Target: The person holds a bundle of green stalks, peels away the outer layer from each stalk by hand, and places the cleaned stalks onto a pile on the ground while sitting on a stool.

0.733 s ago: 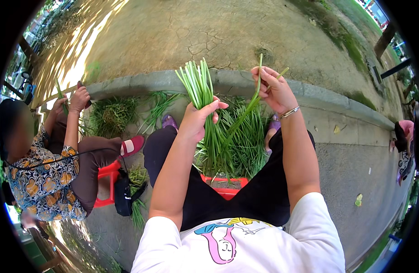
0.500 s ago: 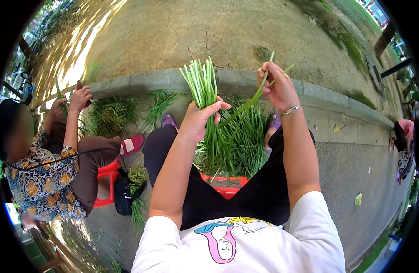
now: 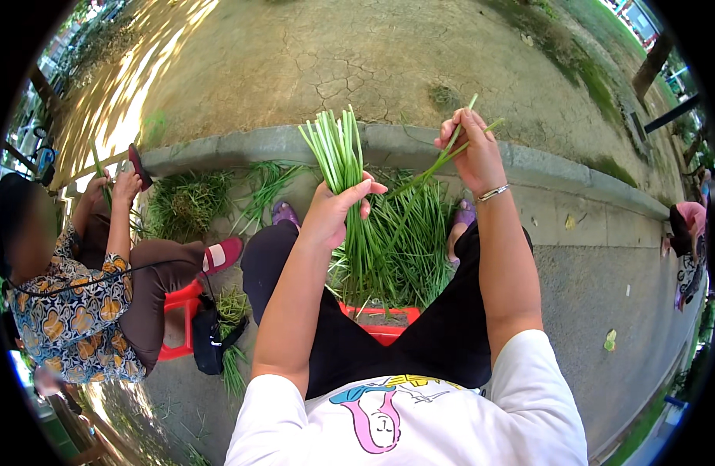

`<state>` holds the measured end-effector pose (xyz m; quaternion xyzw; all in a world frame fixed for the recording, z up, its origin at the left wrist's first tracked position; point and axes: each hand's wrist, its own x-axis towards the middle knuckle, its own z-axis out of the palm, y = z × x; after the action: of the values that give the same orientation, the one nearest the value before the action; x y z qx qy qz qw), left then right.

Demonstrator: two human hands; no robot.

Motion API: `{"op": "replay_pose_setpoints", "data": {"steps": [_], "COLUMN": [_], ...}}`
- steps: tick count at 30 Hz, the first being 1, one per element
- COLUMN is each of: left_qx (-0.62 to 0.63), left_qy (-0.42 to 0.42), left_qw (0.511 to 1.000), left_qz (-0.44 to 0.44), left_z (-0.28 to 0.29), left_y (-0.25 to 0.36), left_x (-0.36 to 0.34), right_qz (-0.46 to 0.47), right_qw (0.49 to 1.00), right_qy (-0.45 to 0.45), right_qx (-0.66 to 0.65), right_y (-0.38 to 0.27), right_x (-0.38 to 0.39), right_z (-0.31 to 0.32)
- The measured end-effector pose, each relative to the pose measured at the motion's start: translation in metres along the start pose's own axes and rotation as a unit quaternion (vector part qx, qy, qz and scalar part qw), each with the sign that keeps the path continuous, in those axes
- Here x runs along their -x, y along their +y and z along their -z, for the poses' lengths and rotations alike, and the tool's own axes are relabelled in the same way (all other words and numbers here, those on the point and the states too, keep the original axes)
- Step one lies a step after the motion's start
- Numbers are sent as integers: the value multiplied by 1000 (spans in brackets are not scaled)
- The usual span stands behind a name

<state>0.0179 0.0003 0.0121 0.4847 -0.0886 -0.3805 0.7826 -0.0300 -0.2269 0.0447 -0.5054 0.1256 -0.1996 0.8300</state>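
Note:
My left hand [image 3: 336, 210] is closed around an upright bundle of green leafy stalks [image 3: 333, 147], pale ends upward, long leaves hanging below it. Right of it, my raised right hand [image 3: 474, 155] pinches a couple of loose stalks [image 3: 431, 171] between thumb and fingers; they cross near the fingertips and trail down toward the bundle. Between my feet, under both hands, lies a large heap of similar greens [image 3: 416, 248], partly hidden by the bundle. Part of a red plastic stool [image 3: 385, 334] shows between my thighs.
A seated co-worker [image 3: 70, 311] at left holds greens and a dark reddish object, beside a red stool [image 3: 188, 334], black bag [image 3: 208, 342] and grass heap [image 3: 188, 200]. A concrete curb [image 3: 544, 163] borders the dirt ahead. Another person [image 3: 687, 225] is at the far right.
My right hand has moved slightly right with the stalks, shifting them away from the bundle. My left hand is nearly still. The co-worker's hands have come lower and closer together.

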Motion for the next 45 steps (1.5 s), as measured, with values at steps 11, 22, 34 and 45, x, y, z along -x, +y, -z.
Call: {"op": "replay_pose_setpoints", "data": {"steps": [11, 22, 34, 45], "left_qx": [28, -10, 17, -18], "left_qy": [23, -88, -98, -48], "left_qw": [999, 996, 995, 999], "left_qz": [3, -7, 30, 7], "left_z": [1, -3, -13, -10], "left_y": [2, -2, -3, -6], "left_x": [-1, 0, 3, 2], "right_qz": [-47, -40, -144, -111], "right_qw": [932, 998, 981, 983], "right_qy": [-125, -42, -121, -146], "right_qx": [-337, -39, 51, 27], "right_y": [-11, -3, 18, 20], "right_x": [-11, 7, 21, 23], "right_z": [37, 6, -24, -26]}}
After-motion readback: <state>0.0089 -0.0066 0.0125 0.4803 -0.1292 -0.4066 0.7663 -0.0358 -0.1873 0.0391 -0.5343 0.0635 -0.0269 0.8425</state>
